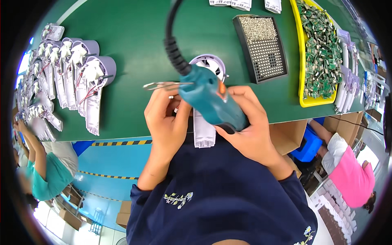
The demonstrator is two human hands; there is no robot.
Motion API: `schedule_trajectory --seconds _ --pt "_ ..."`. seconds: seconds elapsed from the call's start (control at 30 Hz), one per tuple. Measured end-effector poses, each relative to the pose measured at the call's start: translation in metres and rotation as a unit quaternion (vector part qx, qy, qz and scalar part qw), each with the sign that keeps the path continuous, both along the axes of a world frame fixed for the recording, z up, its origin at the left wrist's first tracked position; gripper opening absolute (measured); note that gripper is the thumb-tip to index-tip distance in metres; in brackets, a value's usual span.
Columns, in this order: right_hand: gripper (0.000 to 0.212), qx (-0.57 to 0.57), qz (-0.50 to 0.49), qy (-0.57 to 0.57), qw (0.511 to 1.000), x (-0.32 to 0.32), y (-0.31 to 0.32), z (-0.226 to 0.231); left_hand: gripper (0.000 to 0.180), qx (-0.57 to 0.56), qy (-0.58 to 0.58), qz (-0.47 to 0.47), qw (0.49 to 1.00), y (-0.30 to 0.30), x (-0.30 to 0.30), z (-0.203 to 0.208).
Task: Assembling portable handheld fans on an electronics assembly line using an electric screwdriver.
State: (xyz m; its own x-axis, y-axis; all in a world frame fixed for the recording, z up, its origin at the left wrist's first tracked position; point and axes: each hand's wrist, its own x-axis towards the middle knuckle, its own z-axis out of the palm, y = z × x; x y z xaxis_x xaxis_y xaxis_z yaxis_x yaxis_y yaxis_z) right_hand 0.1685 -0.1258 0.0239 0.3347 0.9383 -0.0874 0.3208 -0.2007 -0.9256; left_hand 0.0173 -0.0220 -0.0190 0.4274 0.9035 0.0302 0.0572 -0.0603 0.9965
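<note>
My right hand (251,122) is wrapped round a teal electric screwdriver (216,98) with an orange switch. Its black cord rises from the top end, where a thin metal loop (163,85) sticks out to the left; its tip is hidden. Underneath, a white and lavender handheld fan housing (204,132) lies at the table's front edge, its round head (220,65) pointing away from me. Left of the housing, my left hand (167,120) is closed, thumb and fingers curled together. Small white bits show between those fingers, too small to name.
Several fan housings (94,106) with white blades and red wires stand in rows at left. A black tray (263,49) of small metal pieces lies right of centre, beside a yellow tray (303,81) of green circuit boards (320,53). Co-workers sit at both sides; cardboard boxes (290,136) stand below the edge.
</note>
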Motion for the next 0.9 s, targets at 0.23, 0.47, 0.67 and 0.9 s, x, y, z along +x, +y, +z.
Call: schedule_trajectory --seconds 0.23,0.47,0.67,0.9 --pt "0.05 -0.008 -0.005 -0.063 0.998 -0.005 0.008 -0.002 0.017 0.019 0.016 -0.002 1.0 0.004 -0.004 -0.001" --pt "0.044 -0.019 -0.049 -0.055 0.997 -0.008 0.007 -0.003 0.019 -0.058 -0.097 -0.043 0.993 0.008 -0.005 0.001" --pt "0.032 -0.073 -0.178 0.083 0.978 -0.015 0.013 0.001 0.017 -0.012 0.002 -0.079 0.997 0.015 -0.007 0.007" --pt "0.027 -0.085 -0.185 0.116 0.972 -0.016 0.017 -0.005 0.015 -0.039 0.047 -0.056 0.997 0.003 -0.002 0.017"
